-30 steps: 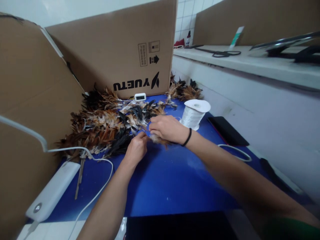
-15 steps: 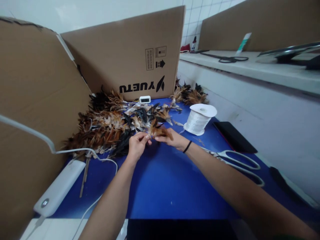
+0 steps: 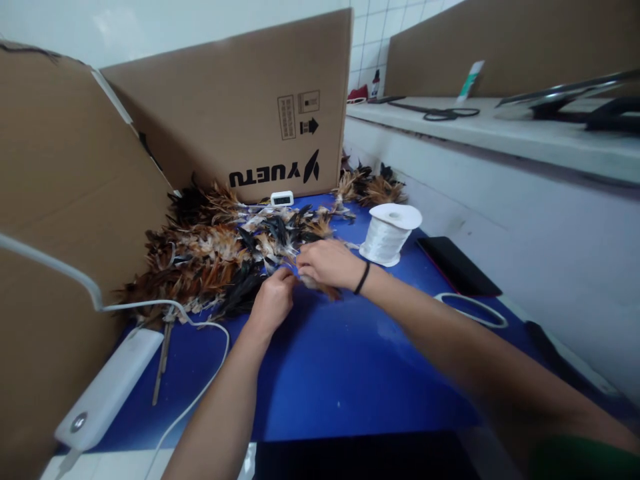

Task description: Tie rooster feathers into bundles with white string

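My left hand (image 3: 274,300) is closed in a pinch at the stem end of a small bunch of brown feathers (image 3: 326,289). My right hand (image 3: 330,263), with a black band on the wrist, arches over that bunch. Its fingers are pressed together close to the left fingertips, and what they pinch is hidden. Just beyond both hands lies a large pile of brown, black and cream feathers (image 3: 200,257). To the right of my right hand stands a spool of white ribbon or thread (image 3: 387,237).
Scissors with a pale handle (image 3: 475,312) lie partly under my right forearm, near a dark phone (image 3: 459,265). At left are a white power bank (image 3: 110,393), its cable (image 3: 225,347) and thin sticks (image 3: 161,370). Cardboard panels (image 3: 240,113) wall the blue table (image 3: 360,380).
My right hand has moved left and turned over the feather bunch, its fingers now closed beside the left fingertips. The left hand has turned slightly. The whole view has shifted a little.
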Demonstrator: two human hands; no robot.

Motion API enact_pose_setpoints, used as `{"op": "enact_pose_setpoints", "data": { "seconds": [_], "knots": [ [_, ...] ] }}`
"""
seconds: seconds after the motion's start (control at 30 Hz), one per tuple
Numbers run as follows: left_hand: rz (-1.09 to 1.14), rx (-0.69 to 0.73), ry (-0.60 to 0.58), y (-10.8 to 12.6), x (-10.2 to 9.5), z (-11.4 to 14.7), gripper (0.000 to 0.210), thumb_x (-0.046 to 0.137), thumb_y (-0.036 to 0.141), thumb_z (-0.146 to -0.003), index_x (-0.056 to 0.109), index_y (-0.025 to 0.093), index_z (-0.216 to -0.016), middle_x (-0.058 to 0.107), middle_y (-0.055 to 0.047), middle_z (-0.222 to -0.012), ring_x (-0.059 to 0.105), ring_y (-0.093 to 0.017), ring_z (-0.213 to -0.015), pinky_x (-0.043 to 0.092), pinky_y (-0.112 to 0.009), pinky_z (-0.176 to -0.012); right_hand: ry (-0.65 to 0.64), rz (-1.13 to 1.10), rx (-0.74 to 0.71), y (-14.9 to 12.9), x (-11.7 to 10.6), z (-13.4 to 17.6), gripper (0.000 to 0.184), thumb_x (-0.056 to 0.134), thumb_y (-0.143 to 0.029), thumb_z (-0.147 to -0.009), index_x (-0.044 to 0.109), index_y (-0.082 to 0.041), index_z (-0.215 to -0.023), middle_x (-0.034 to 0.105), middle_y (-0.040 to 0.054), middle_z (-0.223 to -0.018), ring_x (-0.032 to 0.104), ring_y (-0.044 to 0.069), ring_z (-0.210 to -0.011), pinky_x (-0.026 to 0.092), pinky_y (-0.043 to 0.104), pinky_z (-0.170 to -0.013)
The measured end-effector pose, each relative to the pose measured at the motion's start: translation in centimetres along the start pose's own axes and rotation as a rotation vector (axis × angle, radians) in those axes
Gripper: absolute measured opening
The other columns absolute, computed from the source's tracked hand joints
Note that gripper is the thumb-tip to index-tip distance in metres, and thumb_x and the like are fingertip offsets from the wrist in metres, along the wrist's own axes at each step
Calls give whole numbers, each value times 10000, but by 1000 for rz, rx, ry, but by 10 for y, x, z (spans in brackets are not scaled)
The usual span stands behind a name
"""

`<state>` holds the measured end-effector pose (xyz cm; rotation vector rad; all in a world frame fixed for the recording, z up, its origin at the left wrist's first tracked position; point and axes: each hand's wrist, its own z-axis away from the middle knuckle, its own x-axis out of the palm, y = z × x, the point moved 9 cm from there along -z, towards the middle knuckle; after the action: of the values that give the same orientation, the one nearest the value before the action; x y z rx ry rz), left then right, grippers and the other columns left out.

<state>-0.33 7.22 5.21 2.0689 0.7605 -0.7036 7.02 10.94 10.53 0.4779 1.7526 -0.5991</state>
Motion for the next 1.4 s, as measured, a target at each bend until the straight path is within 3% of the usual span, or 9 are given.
{"op": "enact_pose_setpoints", "data": {
  "seconds": [0.2, 0.3, 0.4, 0.53, 0.67, 0.73, 0.97, 1.17, 1.4],
  "knots": [
    [339, -81, 9, -6, -6, -4, 237, 559, 148, -802, 684, 190, -605, 638, -41, -666, 570, -131, -609, 441, -244, -641, -273, -869, 162, 39, 49, -16, 55, 669, -200, -665, 660, -145, -661, 610, -5, -591, 513, 102, -548, 381, 222, -549],
    [493, -222, 121, -21, -10, -3, 253, 613, 238, -788, 675, 183, -550, 650, -43, -628, 602, -159, -699, 450, -255, -699, -184, -1343, 364, 49, 74, -5, 119, 605, -264, -696, 627, -147, -702, 542, -28, -530, 404, 66, -432, 287, 195, -416],
    [556, -361, 240, -39, -11, 3, 222, 623, 266, -774, 689, 169, -585, 639, -27, -588, 591, -152, -656, 450, -256, -674, -69, -1524, 444, 46, 91, 7, 160, 646, -285, -668, 613, -163, -766, 383, -88, -441, 240, 42, -366, 139, 187, -358],
    [492, -439, 330, -51, -13, 9, 210, 609, 258, -772, 687, 166, -600, 643, -16, -594, 584, -137, -614, 445, -253, -668, 103, -1359, 415, 37, 89, 12, 137, 631, -296, -715, 628, -172, -775, 447, -65, -503, 325, 55, -412, 237, 190, -391],
    [390, -451, 373, -50, -17, 12, 195, 599, 256, -778, 692, 170, -630, 656, -21, -624, 607, -146, -645, 452, -261, -684, 334, -990, 282, 33, 63, 10, 119, 562, -233, -775, 666, -183, -747, 659, 30, -817, 571, 141, -773, 447, 264, -688],
    [347, -442, 365, -47, -18, 12, 198, 590, 257, -788, 692, 172, -641, 658, -22, -631, 609, -147, -640, 455, -263, -672, 365, -879, 269, 32, 59, 11, 141, 537, -206, -788, 667, -185, -735, 678, 43, -870, 588, 162, -852, 452, 289, -767],
    [76, -332, 379, -28, -25, 7, 214, 581, 225, -805, 681, 177, -622, 670, -28, -673, 611, -145, -676, 449, -262, -674, 421, -648, 314, 29, 53, 18, 186, 514, -163, -804, 682, -174, -726, 695, 46, -771, 604, 163, -749, 432, 282, -730],
    [-147, -165, 425, -9, -25, 5, 179, 548, 183, -828, 681, 166, -710, 626, -39, -696, 575, -140, -665, 452, -261, -654, 525, -620, 412, 26, 50, 24, 203, 522, -174, -775, 716, -187, -717, 703, 44, -749, 601, 161, -708, 422, 266, -691],
    [-367, 13, 344, 16, -9, 1, 256, 446, 136, -884, 634, 151, -711, 556, -53, -740, 529, -118, -636, 444, -235, -622, 646, -969, 622, 51, 76, 30, 277, 629, -402, -696, 652, -178, -534, 565, -16, -512, 482, 116, -533, 358, 239, -540]
  ]
}}
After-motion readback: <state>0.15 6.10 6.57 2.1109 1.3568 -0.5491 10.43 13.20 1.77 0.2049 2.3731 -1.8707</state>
